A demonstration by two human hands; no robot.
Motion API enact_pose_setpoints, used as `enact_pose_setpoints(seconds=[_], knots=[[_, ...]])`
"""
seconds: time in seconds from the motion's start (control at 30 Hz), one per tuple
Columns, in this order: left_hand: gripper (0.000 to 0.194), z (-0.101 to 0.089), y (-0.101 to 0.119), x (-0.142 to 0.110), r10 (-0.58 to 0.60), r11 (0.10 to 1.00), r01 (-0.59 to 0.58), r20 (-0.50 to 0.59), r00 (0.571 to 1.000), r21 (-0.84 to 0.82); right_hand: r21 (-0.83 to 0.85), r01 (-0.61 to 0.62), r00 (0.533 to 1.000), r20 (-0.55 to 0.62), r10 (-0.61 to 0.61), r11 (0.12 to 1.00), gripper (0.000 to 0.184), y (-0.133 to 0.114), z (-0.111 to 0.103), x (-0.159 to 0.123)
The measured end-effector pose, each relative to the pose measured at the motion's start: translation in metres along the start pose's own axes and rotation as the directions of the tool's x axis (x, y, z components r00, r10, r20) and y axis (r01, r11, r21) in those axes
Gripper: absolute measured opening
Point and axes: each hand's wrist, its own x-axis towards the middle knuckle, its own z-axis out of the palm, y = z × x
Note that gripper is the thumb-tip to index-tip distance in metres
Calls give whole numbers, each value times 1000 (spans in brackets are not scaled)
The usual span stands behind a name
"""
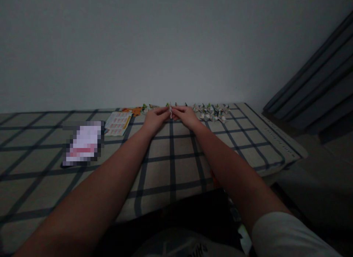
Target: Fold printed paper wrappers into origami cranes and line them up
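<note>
My left hand and my right hand meet at the far side of the checked cloth, close to the wall. Between their fingertips stands a small folded paper piece, thin and pale, seen edge-on. Both hands are closed in a pinch on it. Right of my right hand lies a cluster of small, pointed folded paper shapes, whitish with green and dark print. A few similar pieces lie behind and left of my left hand, partly covered by it. The room is dim, so fine folds are unclear.
A printed sheet lies left of my hands, with an orange patterned item behind it. Further left is a phone-like device, its screen blurred out. A plain wall rises behind; a dark curtain hangs at right.
</note>
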Motion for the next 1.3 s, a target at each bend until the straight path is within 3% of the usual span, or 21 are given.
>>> enact_pose_setpoints(seconds=[0.2, 0.4, 0.6, 0.9, 1.3], knots=[[44, -2, -6, 2, 5, 999, -5, 9, 1000, 45, -45, 16, 1000, -12, -17, 999, 13, 4, 0, 1], [45, 0, -8, 3, -34, 991, 37, 24, 999, -126, -68, 13, 999, -30, -15, 998, 15, 2, 0, 1], [48, 3, -4, 4, -94, 983, 93, 5, 996, -155, -46, 103, 994, -20, -104, 994, 31, 10, 0, 5], [38, 3, 6, 2, -221, 919, 201, -22, 975, -340, -102, 85, 996, 23, -83, 991, 24, 2, 1, 0], [66, 3, -6, 4, -72, 964, 84, 56, 996, -253, -14, 34, 999, -37, -35, 999, 17, -5, 2, -2]])
